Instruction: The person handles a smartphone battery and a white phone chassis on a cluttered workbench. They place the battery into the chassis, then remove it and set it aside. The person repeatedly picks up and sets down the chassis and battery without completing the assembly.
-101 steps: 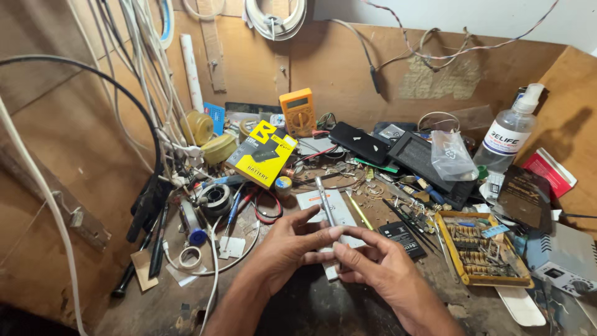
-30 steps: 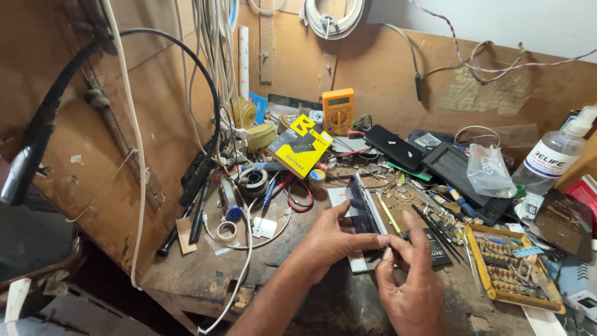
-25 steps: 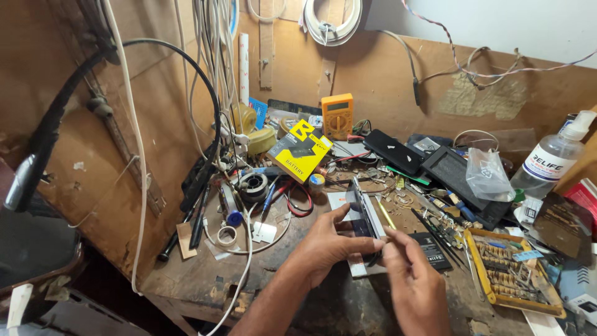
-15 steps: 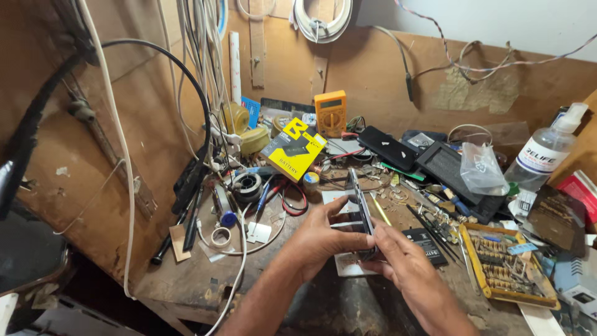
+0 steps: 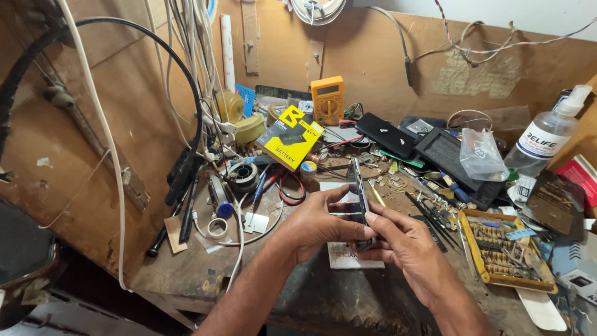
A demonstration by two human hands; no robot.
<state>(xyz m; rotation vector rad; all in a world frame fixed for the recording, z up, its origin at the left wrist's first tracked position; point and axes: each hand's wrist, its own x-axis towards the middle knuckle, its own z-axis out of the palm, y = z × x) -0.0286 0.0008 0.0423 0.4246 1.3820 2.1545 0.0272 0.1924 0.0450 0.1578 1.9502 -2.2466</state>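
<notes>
Both hands [image 5: 360, 236] hold phone [image 5: 357, 193] near yellow box [image 5: 290, 137].

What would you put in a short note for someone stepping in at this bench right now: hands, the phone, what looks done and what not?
Left hand: grips the phone, which stands on edge above the workbench.
Right hand: fingers on the phone's lower end, forefinger pressed along its edge.
Nearby: white paper under the hands, yellow box and orange multimeter behind, screwdriver bit tray to the right.
Done: phone picked up and held in both hands.
Left: whether it is opened cannot be told; no tool is in either hand.
</notes>
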